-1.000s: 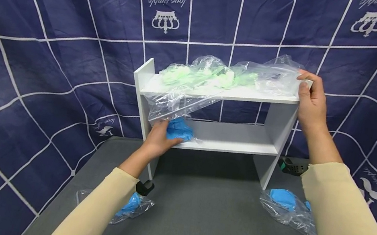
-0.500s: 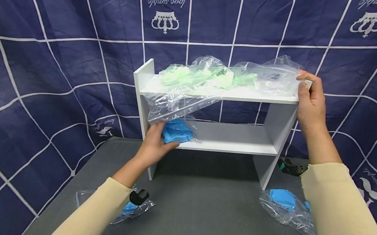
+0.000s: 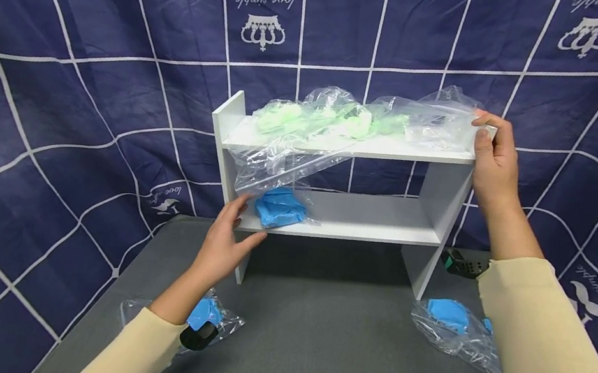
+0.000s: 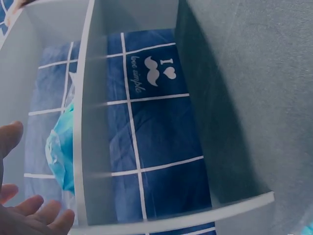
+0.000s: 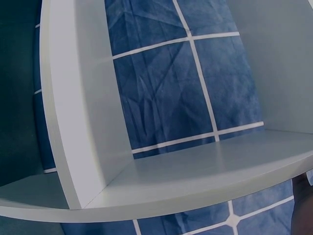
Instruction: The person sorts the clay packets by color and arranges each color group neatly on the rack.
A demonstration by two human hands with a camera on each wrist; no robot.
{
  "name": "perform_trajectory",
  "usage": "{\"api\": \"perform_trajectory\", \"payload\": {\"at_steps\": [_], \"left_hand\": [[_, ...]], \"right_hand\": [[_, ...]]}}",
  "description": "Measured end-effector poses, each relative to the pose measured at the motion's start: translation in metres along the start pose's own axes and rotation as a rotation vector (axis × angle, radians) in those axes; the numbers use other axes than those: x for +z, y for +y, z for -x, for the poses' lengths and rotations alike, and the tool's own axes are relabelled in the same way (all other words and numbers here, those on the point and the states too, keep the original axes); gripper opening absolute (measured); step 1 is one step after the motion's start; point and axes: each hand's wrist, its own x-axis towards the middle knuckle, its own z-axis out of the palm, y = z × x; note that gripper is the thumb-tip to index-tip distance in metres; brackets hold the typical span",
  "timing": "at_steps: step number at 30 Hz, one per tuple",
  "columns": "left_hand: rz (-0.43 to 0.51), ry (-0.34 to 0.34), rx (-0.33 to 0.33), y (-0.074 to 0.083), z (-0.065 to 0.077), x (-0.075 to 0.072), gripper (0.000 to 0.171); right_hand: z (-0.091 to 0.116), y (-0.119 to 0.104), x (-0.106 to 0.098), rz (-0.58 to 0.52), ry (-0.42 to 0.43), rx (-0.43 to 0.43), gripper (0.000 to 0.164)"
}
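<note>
On the lower board of a white shelf unit (image 3: 375,220) lies a crumpled blue bundle in a clear plastic bag (image 3: 279,208). My left hand (image 3: 221,242) is just left of it, fingers spread and holding nothing; in the left wrist view there is a gap between the fingers and the blue bundle (image 4: 61,152). My right hand (image 3: 496,164) grips the upper right corner of the shelf unit, thumb in front and fingers bent over the side panel. Clear zip bags with pale green contents (image 3: 338,121) fill the top board, one sagging over its front edge.
On the dark grey table (image 3: 322,338), a bagged blue bundle (image 3: 206,313) lies at front left, partly behind the left wrist. Another bag with blue contents (image 3: 448,316) lies at right, partly behind the right sleeve. A navy checked cloth (image 3: 126,25) hangs behind the shelf unit.
My left hand has let go of the blue bundle and drawn back left and down toward me. The bundle stays on the lower board. My right hand keeps its place on the corner.
</note>
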Motion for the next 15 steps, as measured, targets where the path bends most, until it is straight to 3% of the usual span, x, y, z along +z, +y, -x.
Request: {"api": "perform_trajectory", "payload": {"at_steps": [5,15], "left_hand": [[0.015,0.017,-0.013,-0.007,0.016,-0.008,0.074],[0.017,-0.034,-0.085,-0.027,0.044,-0.017,0.072]], "right_hand": [[0.0,0.0,0.0,0.005,0.002,-0.002,0.019],[0.0,-0.001,0.0,0.006,-0.006,0.003,0.021]]}}
